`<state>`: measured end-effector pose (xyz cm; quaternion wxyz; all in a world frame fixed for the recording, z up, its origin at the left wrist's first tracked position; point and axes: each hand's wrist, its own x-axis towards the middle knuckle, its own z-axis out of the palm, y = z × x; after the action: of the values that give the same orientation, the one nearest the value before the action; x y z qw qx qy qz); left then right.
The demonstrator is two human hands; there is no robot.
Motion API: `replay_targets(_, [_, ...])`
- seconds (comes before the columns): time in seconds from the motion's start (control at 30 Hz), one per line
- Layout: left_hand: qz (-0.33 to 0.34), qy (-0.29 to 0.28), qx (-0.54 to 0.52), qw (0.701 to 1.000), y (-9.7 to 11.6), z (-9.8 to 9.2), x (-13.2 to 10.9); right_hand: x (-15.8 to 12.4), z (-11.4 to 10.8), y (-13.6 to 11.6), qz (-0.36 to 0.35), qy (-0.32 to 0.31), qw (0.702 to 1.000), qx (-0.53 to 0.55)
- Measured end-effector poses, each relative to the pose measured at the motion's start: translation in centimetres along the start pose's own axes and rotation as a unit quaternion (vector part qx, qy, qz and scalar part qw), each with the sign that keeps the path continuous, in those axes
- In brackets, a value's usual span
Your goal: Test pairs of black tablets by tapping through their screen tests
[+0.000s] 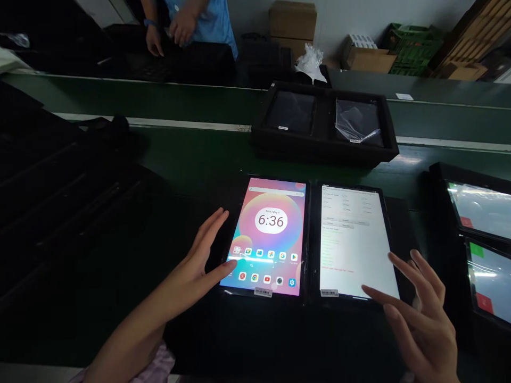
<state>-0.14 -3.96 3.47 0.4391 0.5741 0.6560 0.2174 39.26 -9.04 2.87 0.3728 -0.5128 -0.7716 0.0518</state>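
Observation:
Two lit tablets lie side by side in front of me. The left tablet [275, 239] shows a pink home screen with app icons and the clock reading 6:36. My left hand [203, 260] is open at its left edge, the thumb over the lower left corner of the screen. On the right tablet [355, 239] is a white page with rows of small text, some green and a red line. My right hand [425, 314] is open, its index fingertip at the lower part of that screen and another finger by the right edge. Each tablet carries a small label at its bottom edge.
Behind the tablets stands a black foam tray [323, 143] holding two dark tablets, one under loose clear film. More lit tablets [489, 276] lie at the right. Dark stacked trays [59, 186] fill the left. Across the bench a person in blue [211, 21] works; boxes [293, 21] and a green crate [411, 48] stand beyond.

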Motion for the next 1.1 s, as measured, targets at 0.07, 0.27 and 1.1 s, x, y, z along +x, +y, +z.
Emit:
replay_targets(0.07, [0.017, -0.001, 0.010, 1.000, -0.3, -0.1, 0.1, 0.3, 0.1, -0.6, -0.025, -0.011, 1.000, -0.008])
replay_targets(0.27, [0.045, 0.001, 0.029, 0.999, -0.9, -0.6, 0.1, 0.3, -0.2, -1.2, -0.045, -0.036, 0.998, -0.007])
replay_targets(1.1, [0.083, -0.050, 0.038, 0.995, 0.1, -2.0, 0.5, 1.1, 2.0, -2.9, -0.034, 0.030, 0.999, -0.010])
